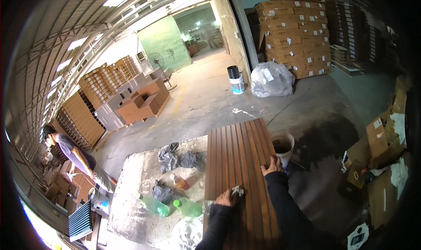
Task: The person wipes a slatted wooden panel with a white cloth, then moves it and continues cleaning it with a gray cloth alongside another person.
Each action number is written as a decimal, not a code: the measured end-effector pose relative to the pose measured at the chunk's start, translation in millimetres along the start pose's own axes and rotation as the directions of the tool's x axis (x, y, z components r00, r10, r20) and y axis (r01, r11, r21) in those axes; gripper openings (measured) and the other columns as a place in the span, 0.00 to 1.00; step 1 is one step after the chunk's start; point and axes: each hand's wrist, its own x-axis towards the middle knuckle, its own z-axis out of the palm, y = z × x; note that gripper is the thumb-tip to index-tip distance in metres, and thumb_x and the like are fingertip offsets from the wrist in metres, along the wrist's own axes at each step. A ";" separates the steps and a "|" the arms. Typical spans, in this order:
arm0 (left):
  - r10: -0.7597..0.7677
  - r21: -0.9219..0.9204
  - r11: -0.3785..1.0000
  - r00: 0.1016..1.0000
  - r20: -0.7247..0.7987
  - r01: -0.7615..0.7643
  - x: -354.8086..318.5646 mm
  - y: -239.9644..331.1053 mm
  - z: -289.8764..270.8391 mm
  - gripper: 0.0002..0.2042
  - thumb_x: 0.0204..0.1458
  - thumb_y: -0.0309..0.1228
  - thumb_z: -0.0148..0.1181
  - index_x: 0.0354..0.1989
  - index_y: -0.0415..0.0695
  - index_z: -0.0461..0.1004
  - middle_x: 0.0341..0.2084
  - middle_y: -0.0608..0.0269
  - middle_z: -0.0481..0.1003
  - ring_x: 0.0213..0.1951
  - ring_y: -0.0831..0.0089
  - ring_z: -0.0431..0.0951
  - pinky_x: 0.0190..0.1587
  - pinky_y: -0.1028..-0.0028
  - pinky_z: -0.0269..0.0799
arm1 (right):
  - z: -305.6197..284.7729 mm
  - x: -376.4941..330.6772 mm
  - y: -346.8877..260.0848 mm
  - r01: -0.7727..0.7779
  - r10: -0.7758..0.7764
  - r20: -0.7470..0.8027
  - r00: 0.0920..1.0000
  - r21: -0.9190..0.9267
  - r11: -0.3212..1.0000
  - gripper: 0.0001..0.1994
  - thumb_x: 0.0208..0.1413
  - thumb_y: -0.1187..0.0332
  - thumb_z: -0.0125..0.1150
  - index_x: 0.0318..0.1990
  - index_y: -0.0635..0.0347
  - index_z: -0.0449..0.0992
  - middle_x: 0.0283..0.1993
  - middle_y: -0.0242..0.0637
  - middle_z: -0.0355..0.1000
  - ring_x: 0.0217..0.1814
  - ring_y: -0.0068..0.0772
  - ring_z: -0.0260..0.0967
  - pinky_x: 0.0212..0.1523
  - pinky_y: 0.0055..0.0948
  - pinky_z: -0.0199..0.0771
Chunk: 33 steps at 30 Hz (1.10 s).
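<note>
A brown slatted wooden panel (239, 158) lies lengthwise in front of me, its grooves running away from me. My left hand (225, 198) is closed around a small crumpled rag (238, 191) and presses it against the slats, left of the panel's middle. At the panel's right edge, my right hand (272, 166) has its fingers curled over the border, gripping it. Beneath and to the left is a worn, pale-stained table (131, 197). On it are dark rags (169, 158), a small bottle of orange liquid (179, 181) and two green bottles (153, 205).
A bucket (283, 145) stands beyond the panel's right edge. Torn cardboard (377, 140) is heaped at the right. Farther off are a stuffed plastic bag (272, 80), stacked cartons (296, 39) and a standing fan (156, 61). Another person (79, 156) stands at the far left, holding something white.
</note>
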 end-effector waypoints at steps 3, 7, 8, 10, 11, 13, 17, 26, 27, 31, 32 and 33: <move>-0.004 0.049 0.999 1.000 -0.006 0.005 -68.2 10.0 -18.2 0.15 0.45 0.40 0.58 0.37 0.45 0.69 0.26 0.53 0.74 0.29 0.55 0.74 0.32 0.60 0.70 | 0.6 2.7 12.8 0.094 -0.083 0.121 0.989 -0.089 0.992 0.37 0.48 0.47 0.55 0.64 0.45 0.49 0.70 0.44 0.34 0.68 0.51 0.40 0.63 0.47 0.48; -0.125 0.029 0.992 0.981 0.151 0.122 -135.8 44.3 -61.3 0.14 0.45 0.40 0.58 0.35 0.44 0.69 0.26 0.50 0.74 0.29 0.53 0.74 0.30 0.59 0.70 | -16.5 -20.8 43.5 0.354 -0.306 0.268 0.914 -0.155 0.922 0.38 0.49 0.43 0.50 0.65 0.44 0.47 0.70 0.45 0.28 0.70 0.52 0.32 0.64 0.50 0.43; -0.199 -0.114 0.969 0.967 0.159 0.218 -149.8 52.3 -65.2 0.16 0.47 0.41 0.55 0.40 0.45 0.70 0.29 0.49 0.74 0.32 0.51 0.74 0.34 0.58 0.69 | -17.6 -29.7 56.6 0.390 -0.336 0.279 0.900 -0.172 0.904 0.39 0.48 0.43 0.51 0.65 0.46 0.47 0.70 0.45 0.28 0.70 0.53 0.32 0.64 0.49 0.44; -0.437 -0.485 0.715 0.863 0.253 0.504 -181.6 40.5 -46.1 0.16 0.50 0.43 0.52 0.38 0.43 0.70 0.33 0.46 0.73 0.37 0.48 0.73 0.39 0.56 0.68 | -16.1 -50.2 79.5 0.426 -0.365 0.284 0.887 -0.193 0.884 0.39 0.48 0.42 0.52 0.65 0.47 0.47 0.70 0.46 0.28 0.70 0.54 0.33 0.64 0.48 0.45; -0.401 -0.274 0.869 0.911 0.096 0.411 -212.2 1.9 -15.4 0.14 0.50 0.42 0.52 0.36 0.42 0.70 0.32 0.45 0.73 0.36 0.48 0.73 0.38 0.56 0.67 | -11.5 -62.4 86.0 0.516 -0.469 0.285 0.836 -0.115 0.849 0.40 0.48 0.42 0.52 0.65 0.48 0.47 0.70 0.46 0.28 0.69 0.56 0.35 0.63 0.47 0.48; -0.434 -0.201 0.880 0.901 0.028 0.430 -225.0 -23.7 4.3 0.13 0.50 0.41 0.52 0.33 0.43 0.70 0.29 0.45 0.73 0.34 0.47 0.73 0.37 0.56 0.67 | -10.6 -85.2 107.3 0.598 -0.568 0.291 0.770 -0.020 0.801 0.41 0.48 0.43 0.53 0.65 0.51 0.47 0.70 0.45 0.28 0.68 0.58 0.39 0.61 0.43 0.52; -0.452 0.120 0.891 0.881 0.143 0.438 -141.7 135.5 -112.1 0.12 0.50 0.37 0.54 0.34 0.39 0.70 0.27 0.46 0.74 0.31 0.51 0.75 0.33 0.59 0.70 | -62.5 -129.6 143.2 0.497 -0.491 0.431 0.757 0.109 0.861 0.39 0.49 0.43 0.52 0.65 0.51 0.50 0.71 0.43 0.29 0.66 0.60 0.43 0.58 0.43 0.58; -0.510 -0.238 0.842 0.858 -0.059 0.484 -202.7 70.3 -50.3 0.14 0.47 0.37 0.55 0.38 0.41 0.70 0.28 0.46 0.74 0.33 0.48 0.74 0.35 0.59 0.70 | -103.0 -225.7 134.7 0.501 -0.646 0.330 0.688 0.427 0.752 0.32 0.47 0.49 0.59 0.56 0.59 0.63 0.60 0.48 0.59 0.58 0.43 0.61 0.54 0.43 0.62; -0.484 -0.265 0.850 0.873 -0.057 0.455 -195.7 106.6 -63.2 0.14 0.47 0.37 0.55 0.39 0.41 0.69 0.28 0.45 0.74 0.34 0.48 0.74 0.36 0.60 0.70 | -114.4 -245.4 119.3 0.239 -0.583 0.382 0.717 0.651 0.720 0.29 0.47 0.51 0.62 0.51 0.61 0.68 0.48 0.46 0.70 0.52 0.38 0.67 0.51 0.34 0.66; -0.398 -0.313 0.864 0.916 0.053 0.394 -215.2 148.7 -102.0 0.16 0.49 0.37 0.56 0.43 0.42 0.66 0.31 0.45 0.73 0.36 0.49 0.74 0.37 0.61 0.70 | -75.0 -300.6 86.2 -0.052 -0.614 0.546 0.570 0.769 0.637 0.31 0.47 0.50 0.62 0.52 0.65 0.66 0.43 0.42 0.71 0.46 0.26 0.68 0.46 0.25 0.67; -0.426 -0.402 0.822 0.904 0.037 0.404 -224.3 145.3 -117.7 0.17 0.49 0.37 0.55 0.44 0.42 0.65 0.32 0.45 0.74 0.37 0.50 0.74 0.37 0.62 0.70 | -64.6 -311.4 73.1 0.030 -0.681 0.460 0.569 0.816 0.577 0.29 0.47 0.53 0.63 0.52 0.64 0.65 0.42 0.37 0.70 0.43 0.25 0.68 0.44 0.24 0.67; -0.445 -0.486 0.778 0.895 0.024 0.399 -235.9 137.3 -136.5 0.17 0.50 0.37 0.55 0.45 0.43 0.64 0.34 0.46 0.74 0.38 0.50 0.74 0.38 0.63 0.70 | -53.4 -326.1 57.6 0.105 -0.740 0.365 0.565 0.858 0.503 0.28 0.48 0.56 0.64 0.52 0.63 0.64 0.42 0.33 0.69 0.40 0.23 0.67 0.42 0.23 0.68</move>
